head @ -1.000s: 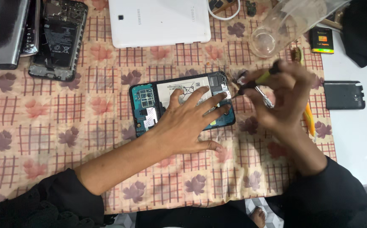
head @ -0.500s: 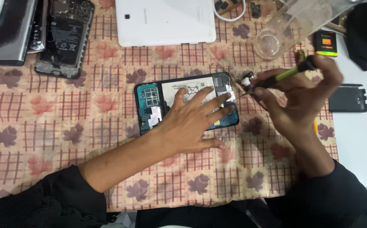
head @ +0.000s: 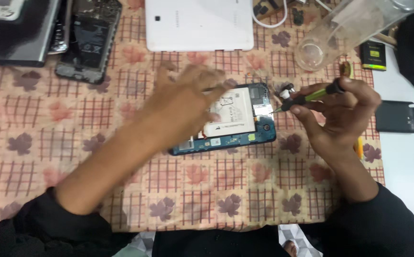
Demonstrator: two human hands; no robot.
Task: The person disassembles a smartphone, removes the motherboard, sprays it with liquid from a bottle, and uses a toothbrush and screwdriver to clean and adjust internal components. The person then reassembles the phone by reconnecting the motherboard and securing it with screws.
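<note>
Head view, left to right: dark opened phone [head: 89, 40] at 11 o'clock on counter [head: 35, 138] with checked leaf cloth. Left hand [head: 181, 107] blurred, fingers spread loose, over left part of opened blue-framed tablet [head: 235, 119] at centre. White tablet [head: 198, 24] at 12 o'clock. Right hand [head: 343, 112] clamped on green-handled screwdriver [head: 307, 97], tip just beside tablet's right edge. Black back cover [head: 396, 116] at 3 o'clock.

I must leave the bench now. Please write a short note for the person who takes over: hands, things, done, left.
Left hand: blurred, over the opened tablet, holds nothing visible.
Right hand: grips a screwdriver, tip beside the tablet's right edge.
Things: tablet lies on the patterned cloth, battery and board exposed; white back cover lies above it.
Done: back cover is off.
Left: the insides look in place; I cannot tell which screws are out.
</note>
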